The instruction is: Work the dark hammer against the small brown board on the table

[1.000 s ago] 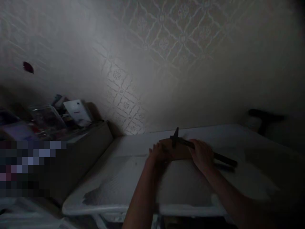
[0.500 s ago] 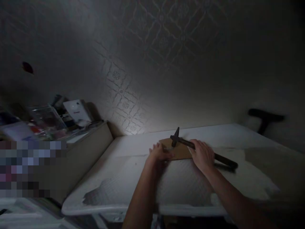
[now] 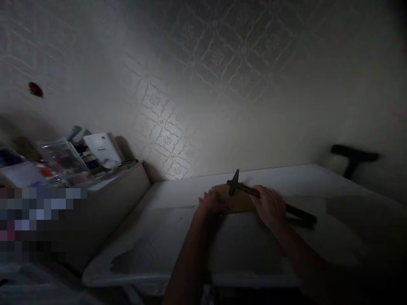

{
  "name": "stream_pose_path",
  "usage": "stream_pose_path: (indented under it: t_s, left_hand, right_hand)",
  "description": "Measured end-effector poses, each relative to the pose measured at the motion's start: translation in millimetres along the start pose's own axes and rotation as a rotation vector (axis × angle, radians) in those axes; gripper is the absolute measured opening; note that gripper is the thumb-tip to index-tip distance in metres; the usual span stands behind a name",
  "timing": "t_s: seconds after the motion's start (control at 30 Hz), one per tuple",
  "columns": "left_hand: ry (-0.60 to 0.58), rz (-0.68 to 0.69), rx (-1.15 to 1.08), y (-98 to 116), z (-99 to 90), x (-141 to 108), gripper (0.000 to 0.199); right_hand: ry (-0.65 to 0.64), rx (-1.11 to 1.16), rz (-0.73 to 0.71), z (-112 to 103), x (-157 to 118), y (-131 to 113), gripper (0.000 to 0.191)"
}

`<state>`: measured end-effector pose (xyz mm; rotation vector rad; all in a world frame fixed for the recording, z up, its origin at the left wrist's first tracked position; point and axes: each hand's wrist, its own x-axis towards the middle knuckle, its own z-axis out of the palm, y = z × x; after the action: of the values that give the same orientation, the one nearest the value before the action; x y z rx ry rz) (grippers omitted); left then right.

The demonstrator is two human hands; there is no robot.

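My right hand [image 3: 270, 205] is wrapped around the dark handle of a hammer [image 3: 235, 185]. The hammer's head is over a flat brown board [image 3: 243, 203] lying on the white table, and the handle's end sticks out to the right behind my hand. At the board's left end is my left hand [image 3: 211, 203], its fingers bent around that edge and the thumb side reaching onto the board. Small pale marks show on the board near those fingertips, too dim to name. Whether the hammer touches the board I cannot tell.
The white table [image 3: 178, 192] meets a patterned wall behind. A raised side ledge on the left carries a white box [image 3: 103, 148], a clear plastic case [image 3: 63, 156] and other clutter. On the right stands a dark T-shaped object [image 3: 354, 154].
Both hands, the hammer and the board stay almost in place. The wall looks brighter, while the table's front and my forearms have become darker.
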<state>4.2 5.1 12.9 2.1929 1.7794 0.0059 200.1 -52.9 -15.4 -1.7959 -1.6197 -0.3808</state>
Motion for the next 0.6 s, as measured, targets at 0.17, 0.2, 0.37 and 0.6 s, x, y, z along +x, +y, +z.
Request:
stream_pose_path:
  t_s: [0.17,0.2,0.37,0.6]
  left_hand:
    - [0.011,0.005,-0.007,-0.2,1.4,1.0,0.101]
    - [0.007,0.006,-0.009,-0.4,1.6,1.2,0.101]
    - [0.005,0.002,0.0,0.1,0.7,0.2,0.1]
    - [-0.007,0.008,-0.017,0.5,-0.2,-1.5,0.104]
  right_hand:
    - [-0.003,-0.014,-0.01,-0.2,-0.5,0.0,0.018]
    - [-0.009,-0.014,-0.008,-0.3,-0.4,-0.1,0.018]
    - [-0.017,-0.003,0.01,-1.4,0.6,-0.7,0.019]
    - [0.006,0.03,0.012,-0.8,0.8,0.2,0.021]
